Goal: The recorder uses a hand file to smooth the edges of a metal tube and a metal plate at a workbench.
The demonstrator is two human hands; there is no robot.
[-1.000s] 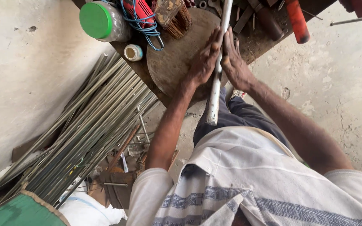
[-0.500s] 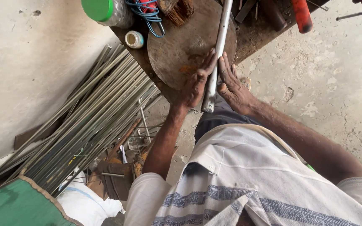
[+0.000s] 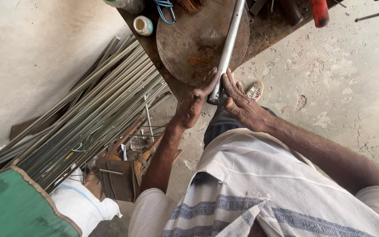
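A long grey metal pipe (image 3: 229, 44) lies across a round rusty plate (image 3: 189, 39) on a dark workbench (image 3: 268, 30). Its near end sticks out over the bench edge. My left hand (image 3: 194, 105) presses its fingertips against the left side of that end. My right hand (image 3: 244, 105) lies flat along the right side with fingers stretched out. The pipe end is held between the two hands.
A bundle of long metal rods (image 3: 88, 114) leans against the wall at left, above metal scrap on the floor. A small white roll (image 3: 143, 25), blue cable (image 3: 165, 8) and a red handle (image 3: 320, 12) are on the bench. My sandalled foot (image 3: 255, 91) shows below the bench edge.
The pipe has slid further onto the bench, and my hands now sit at its near end instead of higher up its length.
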